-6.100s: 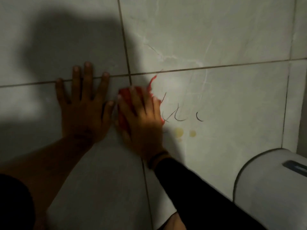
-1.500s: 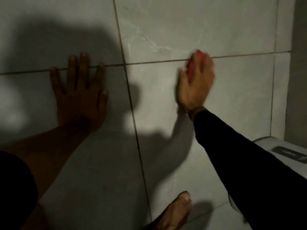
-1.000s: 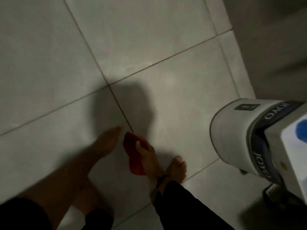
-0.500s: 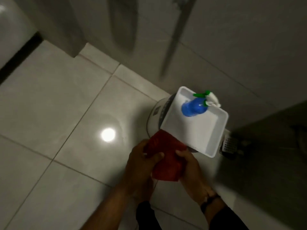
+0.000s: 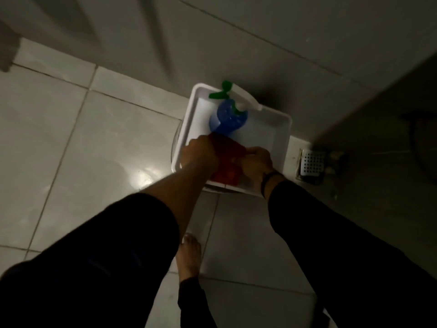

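Observation:
A red cloth (image 5: 227,159) hangs bunched between both hands over the near part of a white plastic tray (image 5: 281,136). My left hand (image 5: 199,151) grips the cloth's left edge. My right hand (image 5: 256,160) pinches its right side. A blue spray bottle (image 5: 227,116) with a green and white trigger head stands in the tray's far end, just beyond the cloth. The cloth's lower part dips into the tray.
The tray sits on top of a round white container on the tiled floor (image 5: 94,150). A white floor drain grate (image 5: 312,163) lies to its right by the wall. My bare foot (image 5: 189,256) stands on the tiles below the tray.
I stopped wiping the wall tile and turned to the tray. Both hands took the red cloth and brought it from in front of the tray to over its near end.

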`<control>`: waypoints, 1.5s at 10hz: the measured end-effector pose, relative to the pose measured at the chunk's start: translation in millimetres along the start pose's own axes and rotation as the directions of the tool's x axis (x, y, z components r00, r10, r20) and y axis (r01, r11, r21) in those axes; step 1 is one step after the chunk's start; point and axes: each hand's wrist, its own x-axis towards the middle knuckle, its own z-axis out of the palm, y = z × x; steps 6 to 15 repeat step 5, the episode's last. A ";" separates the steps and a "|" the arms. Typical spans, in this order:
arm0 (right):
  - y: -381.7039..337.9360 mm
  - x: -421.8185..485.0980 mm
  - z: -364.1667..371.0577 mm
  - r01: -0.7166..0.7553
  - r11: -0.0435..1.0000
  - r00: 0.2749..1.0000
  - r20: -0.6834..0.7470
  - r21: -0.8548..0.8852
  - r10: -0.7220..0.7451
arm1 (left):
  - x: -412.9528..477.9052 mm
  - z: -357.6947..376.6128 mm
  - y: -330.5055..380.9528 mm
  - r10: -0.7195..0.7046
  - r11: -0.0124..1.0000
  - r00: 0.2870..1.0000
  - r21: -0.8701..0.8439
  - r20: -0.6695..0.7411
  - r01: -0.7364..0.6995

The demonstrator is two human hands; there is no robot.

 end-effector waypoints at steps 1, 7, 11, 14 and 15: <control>5.5 7.3 4.0 0.023 0.992 0.997 -0.070 -0.127 -0.032 | 4.7 10.6 0.9 -0.022 0.999 0.997 0.033 -0.074 0.025; -4.7 -106.3 -12.2 0.117 0.988 0.953 -0.270 -0.100 -0.140 | -121.1 -35.5 -45.0 0.176 0.983 0.947 0.005 -0.268 -0.182; -4.7 -106.3 -12.2 0.117 0.988 0.953 -0.270 -0.100 -0.140 | -121.1 -35.5 -45.0 0.176 0.983 0.947 0.005 -0.268 -0.182; -4.7 -106.3 -12.2 0.117 0.988 0.953 -0.270 -0.100 -0.140 | -121.1 -35.5 -45.0 0.176 0.983 0.947 0.005 -0.268 -0.182; -4.7 -106.3 -12.2 0.117 0.988 0.953 -0.270 -0.100 -0.140 | -121.1 -35.5 -45.0 0.176 0.983 0.947 0.005 -0.268 -0.182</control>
